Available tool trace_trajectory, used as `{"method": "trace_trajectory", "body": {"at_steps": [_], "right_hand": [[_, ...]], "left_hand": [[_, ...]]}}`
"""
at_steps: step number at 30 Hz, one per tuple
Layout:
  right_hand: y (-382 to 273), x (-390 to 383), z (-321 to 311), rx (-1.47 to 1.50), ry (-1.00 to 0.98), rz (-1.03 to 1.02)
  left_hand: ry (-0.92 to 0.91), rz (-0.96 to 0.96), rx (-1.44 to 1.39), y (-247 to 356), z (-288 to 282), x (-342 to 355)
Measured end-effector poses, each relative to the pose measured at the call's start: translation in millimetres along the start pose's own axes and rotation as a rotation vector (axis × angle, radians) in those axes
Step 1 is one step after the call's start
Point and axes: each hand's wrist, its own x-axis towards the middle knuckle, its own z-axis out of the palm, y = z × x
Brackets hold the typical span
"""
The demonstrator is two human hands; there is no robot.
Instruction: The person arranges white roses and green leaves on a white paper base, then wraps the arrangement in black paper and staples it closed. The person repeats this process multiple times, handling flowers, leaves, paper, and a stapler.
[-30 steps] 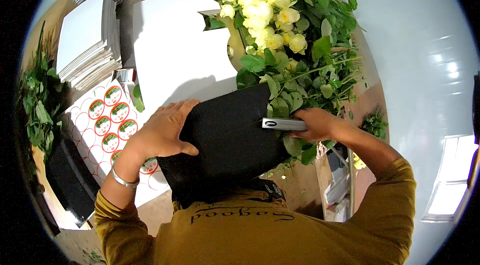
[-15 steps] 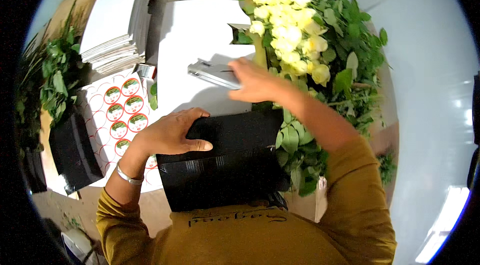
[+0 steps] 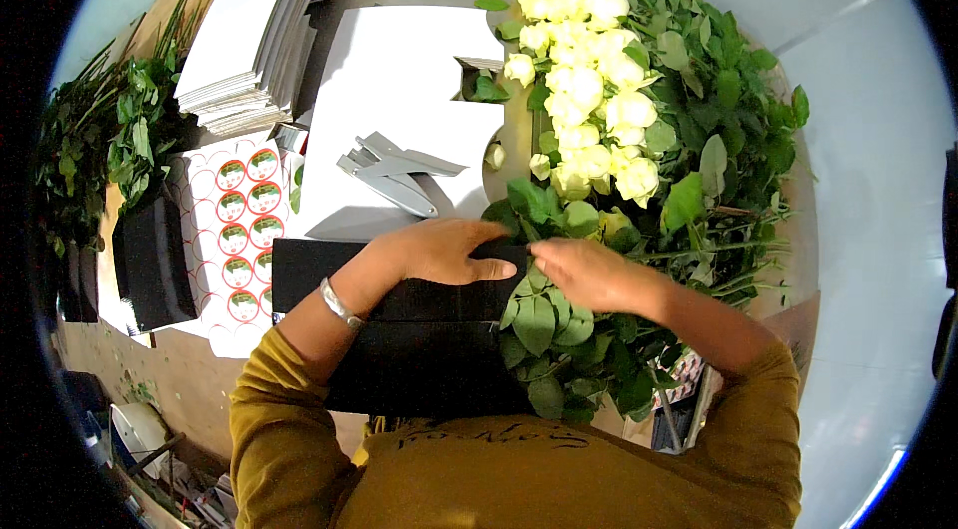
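A black wrapped bundle lies against my front, with green leaves coming out of its right end. My left hand rests on top of the wrap, fingers stretched toward that end and thumb apart. At the leafy end, my right hand is closed, thumb and fingertips pinched together beside the wrap's edge. What they pinch is too small to make out. A grey plier stapler lies on the white cardboard beyond the bundle, touched by neither hand.
Pale yellow roses with thick foliage lie at the right. Stacked white cards stand at the back left, near a sheet of round red-rimmed stickers. Farther left are leafy stems and another black wrap.
The stapler has left my right hand and now lies on the cardboard. My right hand has come nearer, to the bundle's leafy end. My left hand has moved right along the wrap.
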Motion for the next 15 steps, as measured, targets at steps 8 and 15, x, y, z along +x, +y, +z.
{"method": "trace_trajectory", "body": {"at_steps": [8, 15], "right_hand": [[7, -19, 21, 0.036, 0.001, -0.148], [25, 72, 12, 0.095, 0.305, -0.043]], "left_hand": [[-0.274, -0.204, 0.054, 13, -18, 19], [-0.254, -0.217, -0.014, 3, -8, 11]]}}
